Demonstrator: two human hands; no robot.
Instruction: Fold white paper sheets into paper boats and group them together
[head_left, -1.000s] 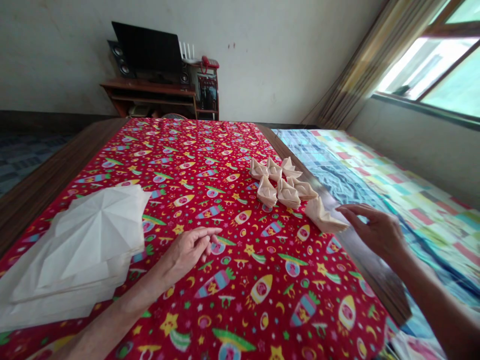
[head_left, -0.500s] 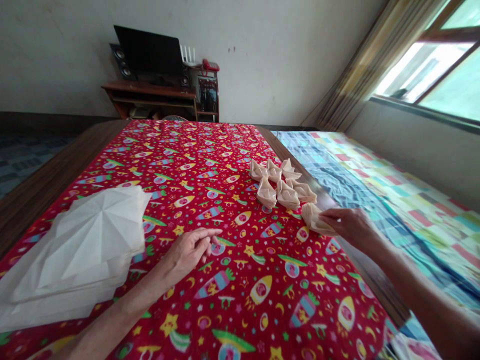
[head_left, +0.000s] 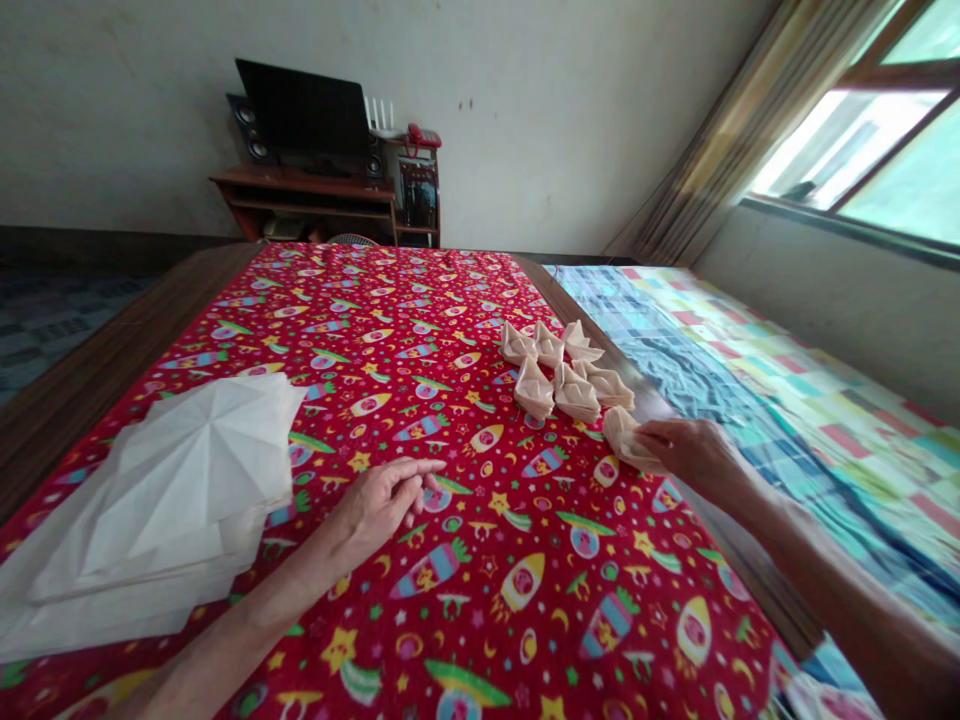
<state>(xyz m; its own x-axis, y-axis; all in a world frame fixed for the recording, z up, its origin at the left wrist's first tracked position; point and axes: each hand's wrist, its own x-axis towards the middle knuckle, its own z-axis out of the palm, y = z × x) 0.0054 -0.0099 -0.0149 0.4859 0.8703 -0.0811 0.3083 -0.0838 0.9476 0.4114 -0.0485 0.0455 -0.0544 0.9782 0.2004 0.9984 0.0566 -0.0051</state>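
Observation:
My right hand (head_left: 694, 450) grips a folded paper boat (head_left: 626, 440) by its near end, at the right side of the table. Just beyond that boat, several similar cream paper boats (head_left: 559, 370) stand close together on the printed red tablecloth (head_left: 457, 610). My left hand (head_left: 379, 500) rests on the cloth with its fingers loosely curled, holding nothing. It lies just right of a stack of large white creased paper sheets (head_left: 161, 500), without touching them.
A dark wooden table edge (head_left: 750, 560) borders the cloth on the right, beyond which lies a bed with a patchwork quilt (head_left: 795, 420). A wooden desk (head_left: 300, 190) holds a monitor and speakers at the back. A curtained window (head_left: 847, 140) is at upper right.
My right hand has moved left and taken hold of the nearest paper boat, which shifted slightly left. My left hand and the white paper stay in place.

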